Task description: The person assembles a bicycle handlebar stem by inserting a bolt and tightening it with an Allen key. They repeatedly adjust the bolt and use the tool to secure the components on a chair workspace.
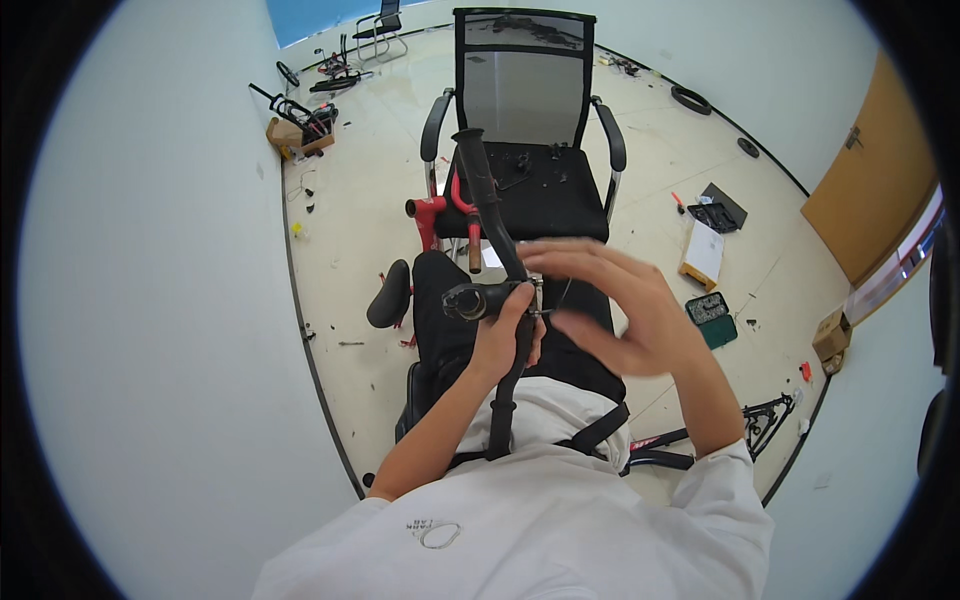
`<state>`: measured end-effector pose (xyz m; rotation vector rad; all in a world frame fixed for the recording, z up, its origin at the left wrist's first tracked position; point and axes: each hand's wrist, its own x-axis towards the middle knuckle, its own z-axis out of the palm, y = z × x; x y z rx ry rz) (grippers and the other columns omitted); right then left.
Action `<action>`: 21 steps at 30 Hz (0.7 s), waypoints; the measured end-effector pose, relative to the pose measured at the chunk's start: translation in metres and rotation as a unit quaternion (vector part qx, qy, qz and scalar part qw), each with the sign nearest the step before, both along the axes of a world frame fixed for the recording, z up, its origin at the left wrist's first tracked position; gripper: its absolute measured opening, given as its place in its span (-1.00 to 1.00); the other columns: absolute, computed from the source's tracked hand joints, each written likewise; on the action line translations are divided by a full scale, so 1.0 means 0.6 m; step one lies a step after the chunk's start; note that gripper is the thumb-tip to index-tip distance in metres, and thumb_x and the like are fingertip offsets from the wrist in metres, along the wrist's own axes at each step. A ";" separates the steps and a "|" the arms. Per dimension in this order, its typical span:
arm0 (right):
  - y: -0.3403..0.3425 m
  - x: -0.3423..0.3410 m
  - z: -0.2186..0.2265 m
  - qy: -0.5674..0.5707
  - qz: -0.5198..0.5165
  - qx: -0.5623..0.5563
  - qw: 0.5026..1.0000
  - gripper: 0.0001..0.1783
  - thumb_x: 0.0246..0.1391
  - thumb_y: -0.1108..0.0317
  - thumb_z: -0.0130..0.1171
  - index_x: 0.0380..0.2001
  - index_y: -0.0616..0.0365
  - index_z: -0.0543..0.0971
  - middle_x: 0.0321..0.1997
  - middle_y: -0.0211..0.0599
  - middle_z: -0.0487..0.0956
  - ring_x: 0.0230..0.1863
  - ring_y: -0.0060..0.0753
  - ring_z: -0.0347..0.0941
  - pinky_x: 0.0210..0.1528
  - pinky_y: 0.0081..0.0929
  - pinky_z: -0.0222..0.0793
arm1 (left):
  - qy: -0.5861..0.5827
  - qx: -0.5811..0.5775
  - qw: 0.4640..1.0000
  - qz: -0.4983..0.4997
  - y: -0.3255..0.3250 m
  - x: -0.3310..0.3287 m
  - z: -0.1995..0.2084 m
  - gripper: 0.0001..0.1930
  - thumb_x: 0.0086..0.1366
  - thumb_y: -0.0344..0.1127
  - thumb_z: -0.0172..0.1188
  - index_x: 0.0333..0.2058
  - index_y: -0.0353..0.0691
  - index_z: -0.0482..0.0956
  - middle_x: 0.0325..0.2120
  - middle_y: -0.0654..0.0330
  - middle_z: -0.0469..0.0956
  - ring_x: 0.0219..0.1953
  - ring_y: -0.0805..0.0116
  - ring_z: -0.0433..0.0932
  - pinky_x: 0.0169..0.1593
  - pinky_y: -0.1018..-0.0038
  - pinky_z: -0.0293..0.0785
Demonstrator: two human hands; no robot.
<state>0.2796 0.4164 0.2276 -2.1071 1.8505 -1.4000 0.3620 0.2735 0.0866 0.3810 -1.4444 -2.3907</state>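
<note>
A black bicycle handlebar (pixel 505 248) stands lengthwise over my lap, one rubber grip (pixel 475 165) pointing away from me and the other end near my waist. Its black stem (pixel 474 301) juts out to the left. My left hand (pixel 497 345) is wrapped round the bar and stem at the clamp. On the right, my right hand (pixel 635 310) is spread, thumb and fingers apart, slightly blurred. Between its thumb and fingers a thin dark rod (pixel 566 295), like a hex key, reaches to the clamp bolts; I see no firm grip on it.
An office chair (pixel 525 80) faces me, small black parts on its seat. Left of it are a red frame piece (pixel 427 215) and a black saddle (pixel 390 295). On the right floor lie a green case (pixel 713 330), a white box (pixel 704 250) and a black bicycle frame (pixel 765 425).
</note>
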 end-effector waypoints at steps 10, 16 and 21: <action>-0.021 -0.112 -0.188 -0.099 0.064 0.115 0.986 -0.45 -0.06 0.26 0.10 -0.01 0.40 0.48 0.06 0.09 0.50 0.14 0.12 0.40 0.20 -0.16 0.29 | -0.011 0.040 0.999 -0.033 0.011 -0.001 -0.011 -0.44 0.31 0.20 0.11 -0.52 -0.27 0.49 -0.74 0.19 0.46 -0.80 0.41 0.43 -0.71 0.55 0.34; 0.018 -0.014 -0.182 -0.226 0.008 0.219 0.949 -0.51 0.02 0.37 0.21 0.01 0.38 0.43 -0.20 -0.10 0.63 -0.14 -0.23 0.60 0.02 -0.40 0.47 | -0.022 0.040 0.999 0.001 0.009 0.004 -0.004 -0.52 0.31 0.14 0.16 -0.45 -0.24 0.51 -0.72 0.23 0.46 -0.79 0.47 0.42 -0.70 0.56 0.35; 0.031 -0.012 -0.189 -0.310 -0.007 0.243 0.919 -0.45 0.13 0.52 0.05 0.21 0.32 0.28 -0.28 -0.11 0.63 -0.28 -0.31 0.61 -0.17 -0.45 0.53 | -0.035 -0.001 0.999 0.028 0.018 0.003 0.007 -0.56 0.31 0.10 0.19 -0.46 -0.22 0.51 -0.73 0.25 0.46 -0.78 0.49 0.41 -0.70 0.56 0.35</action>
